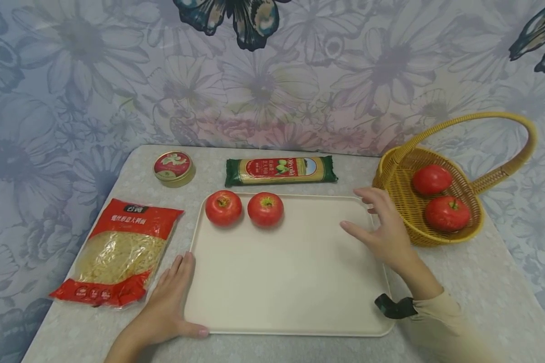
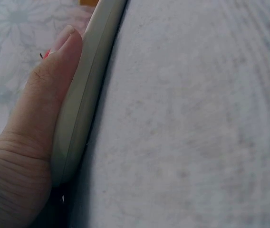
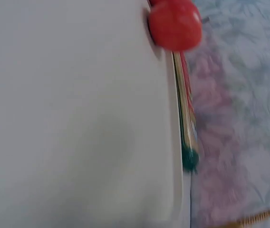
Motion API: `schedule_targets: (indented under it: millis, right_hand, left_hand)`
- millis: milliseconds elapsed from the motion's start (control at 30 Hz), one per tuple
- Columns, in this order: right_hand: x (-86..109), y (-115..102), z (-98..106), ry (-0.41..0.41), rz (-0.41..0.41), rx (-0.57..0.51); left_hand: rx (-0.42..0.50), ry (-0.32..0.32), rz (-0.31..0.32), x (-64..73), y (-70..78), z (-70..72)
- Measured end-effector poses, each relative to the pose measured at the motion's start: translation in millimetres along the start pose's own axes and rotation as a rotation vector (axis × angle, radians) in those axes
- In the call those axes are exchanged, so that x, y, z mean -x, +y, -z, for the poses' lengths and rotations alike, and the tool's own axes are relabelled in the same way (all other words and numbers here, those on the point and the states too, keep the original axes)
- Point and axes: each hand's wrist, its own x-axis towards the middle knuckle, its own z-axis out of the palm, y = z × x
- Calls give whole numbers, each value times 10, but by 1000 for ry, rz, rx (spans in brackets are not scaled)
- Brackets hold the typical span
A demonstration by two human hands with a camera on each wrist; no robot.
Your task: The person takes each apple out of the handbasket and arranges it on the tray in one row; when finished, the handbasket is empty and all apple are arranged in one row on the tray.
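My left hand [image 1: 163, 302] rests at the left edge of a cream tray [image 1: 290, 282], fingers stretched along its side. Its thumb [image 2: 54, 71] lies against the tray's rim in the left wrist view. Above the tray's right edge, my right hand [image 1: 388, 237] is held with thumb and fingers spread apart and nothing between them. Two red apples, one on the left [image 1: 223, 207] and one beside it [image 1: 265, 209], sit at the tray's back left. Just past the right hand stands a yellow woven basket [image 1: 388, 166] holding two more red apples [image 1: 447, 213].
Behind the tray lies a green and gold pasta packet [image 1: 281, 170]. A round tin [image 1: 173, 166] stands at the back left. Left of the tray is a red bag of spiral pasta [image 1: 122, 252]. The basket's tall handle [image 1: 486, 116] arches to the right. Flowered cloth [image 1: 263, 91] hangs behind the table.
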Motion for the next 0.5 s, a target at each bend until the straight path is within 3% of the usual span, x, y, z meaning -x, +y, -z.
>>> schedule_targets:
  millis: [233, 500]
  right_hand:
    - [156, 351, 519, 122, -93, 115]
    - [241, 873, 1000, 61, -309, 226]
  left_hand:
    - [1, 11, -20, 4, 12, 8]
    - [-1, 9, -13, -7, 7, 6]
